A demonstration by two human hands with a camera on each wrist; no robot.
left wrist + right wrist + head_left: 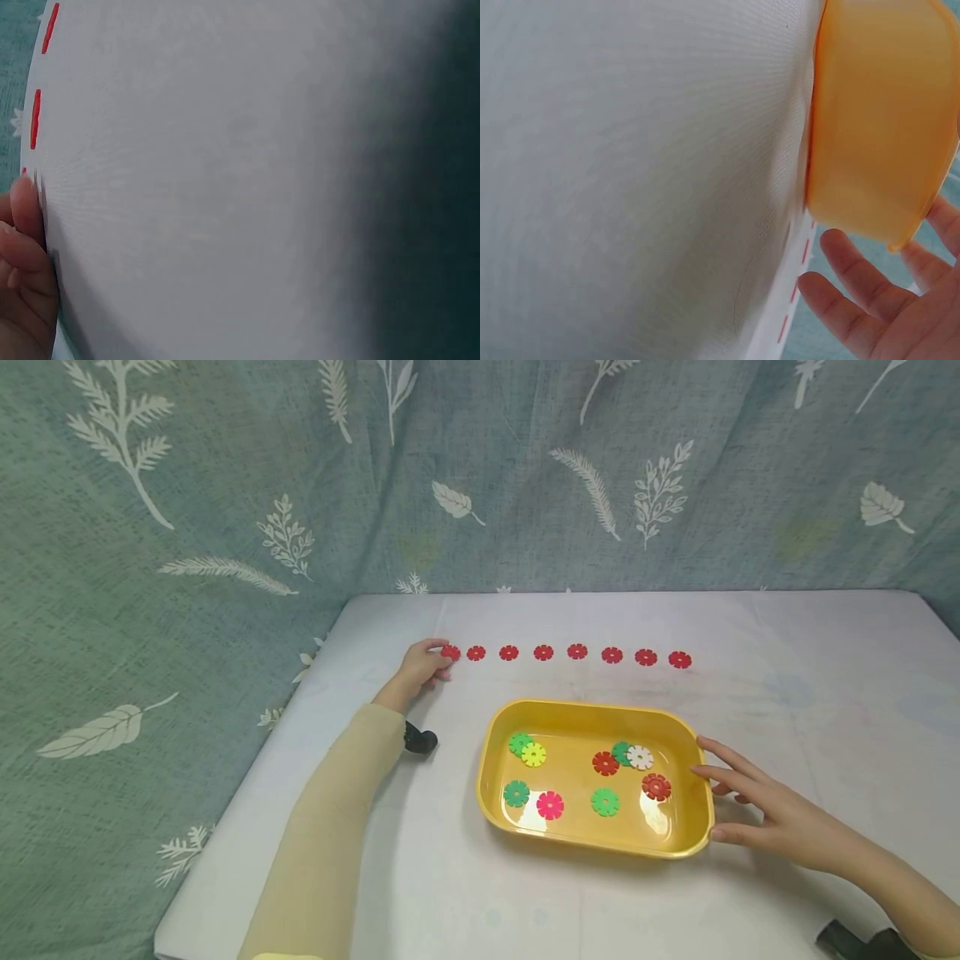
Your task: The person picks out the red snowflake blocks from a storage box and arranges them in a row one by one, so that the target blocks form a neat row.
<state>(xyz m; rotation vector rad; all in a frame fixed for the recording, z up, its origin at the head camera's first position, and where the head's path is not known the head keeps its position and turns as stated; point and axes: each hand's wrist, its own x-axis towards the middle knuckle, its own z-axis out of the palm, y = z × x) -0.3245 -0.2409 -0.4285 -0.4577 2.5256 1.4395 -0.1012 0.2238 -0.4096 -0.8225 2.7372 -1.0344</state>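
Observation:
At the left end of a row of red notched plastic discs (543,652), my left hand (422,670) holds the last red disc (451,652) between thumb and finger, at the table surface. In the left wrist view the fingers (27,210) hide most of that disc. My right hand (772,806) rests on the right rim of a yellow tray (592,843), its fingers spread and lightly bent. Inside the tray lie several loose discs: a green disc (605,802), a yellow disc (533,754), a pink disc (550,805), a white disc (640,757) and a red disc (656,787).
A white cloth (840,710) covers the table. Green leaf-patterned fabric (510,485) hangs behind it and along its left side. A black wrist mount (420,740) sticks out from the left sleeve (330,827).

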